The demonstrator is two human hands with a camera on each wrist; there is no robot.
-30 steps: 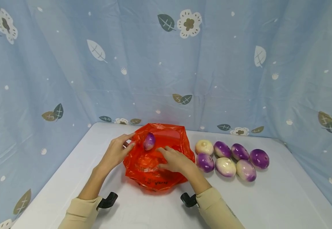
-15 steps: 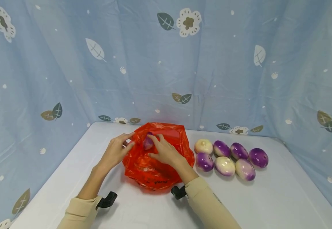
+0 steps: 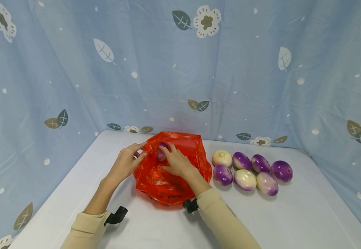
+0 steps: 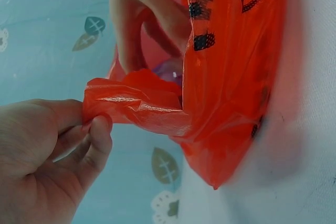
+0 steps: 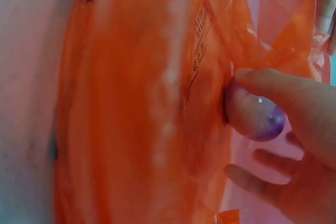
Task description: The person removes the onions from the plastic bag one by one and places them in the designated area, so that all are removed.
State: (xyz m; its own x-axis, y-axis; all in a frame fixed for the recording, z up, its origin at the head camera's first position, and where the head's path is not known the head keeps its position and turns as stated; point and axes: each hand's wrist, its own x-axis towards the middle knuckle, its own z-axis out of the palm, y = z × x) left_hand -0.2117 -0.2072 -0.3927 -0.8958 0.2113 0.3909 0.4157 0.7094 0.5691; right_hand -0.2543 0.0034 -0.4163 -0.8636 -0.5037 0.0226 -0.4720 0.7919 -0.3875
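A red plastic bag (image 3: pixel 158 192) stands on the table with its mouth spread wide. My left hand (image 3: pixel 125 162) pinches the bag's left rim between thumb and fingers, plainest in the left wrist view. A glossy purple-and-white turnip (image 5: pixel 254 114) lies within the bag's mouth at the left side. My right hand (image 3: pixel 178 164) reaches over the bag to this turnip, with thumb and spread fingers about it. In the right wrist view the thumb overlaps the turnip's upper edge, while two fingers (image 5: pixel 249 182) stand apart from it. The hand hides part of the turnip in the head view.
Several more turnips (image 3: pixel 245 180) sit in two rows on the white table (image 3: pixel 292 218), right of the bag. One of them, a pale turnip (image 3: pixel 222 158), stands close to the bag's right side. A blue patterned curtain (image 3: pixel 155 69) closes off the back and sides.
My right hand has moved left and away from me across the bag's mouth, up to the turnip inside. The left hand has stayed at the rim.
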